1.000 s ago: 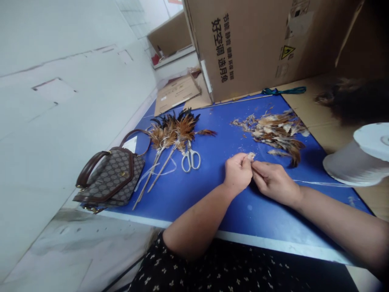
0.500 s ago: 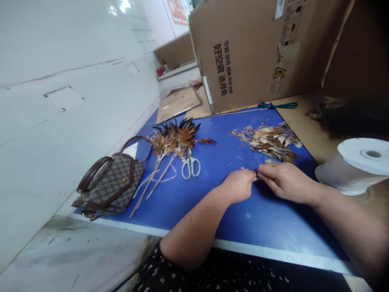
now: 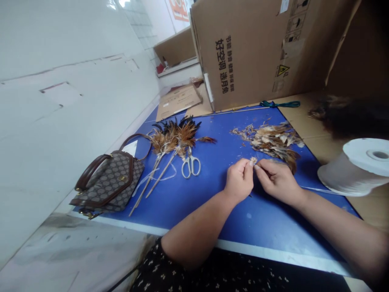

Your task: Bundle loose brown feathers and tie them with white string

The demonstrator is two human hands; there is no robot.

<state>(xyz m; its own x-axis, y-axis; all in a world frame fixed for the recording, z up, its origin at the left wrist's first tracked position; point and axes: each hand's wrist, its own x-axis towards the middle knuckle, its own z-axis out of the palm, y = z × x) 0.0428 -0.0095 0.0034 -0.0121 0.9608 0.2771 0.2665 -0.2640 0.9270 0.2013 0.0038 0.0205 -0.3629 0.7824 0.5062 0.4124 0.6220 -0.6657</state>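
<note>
My left hand (image 3: 240, 180) is closed on a small bunch of feathers (image 3: 253, 159), whose pale, fluffy ends poke out above the thumb. A dark tip shows below that hand. Right beside it, my right hand (image 3: 276, 178) is pinched, its fingertips almost touching the bunch; what lies in the pinch is hidden. A thin white ribbon (image 3: 319, 190) runs from the white spool (image 3: 343, 168) and disappears behind my right wrist. Just beyond the hands, a pile of loose brown and cream feathers (image 3: 272, 140) covers part of the blue tabletop (image 3: 212, 182).
On the left lie feathered sticks (image 3: 152, 178) and silver scissors (image 3: 191, 166). A patterned handbag (image 3: 112, 182) stands at the table's left end. A large cardboard box (image 3: 252, 56) walls off the back, with a green cord (image 3: 281, 104) at its foot. Dark feathers (image 3: 343, 115) lie far right.
Both hands have turned upward and risen slightly, so the pale ends of the feather bunch now show between them. The ribbon from the spool has come into view by my right wrist.
</note>
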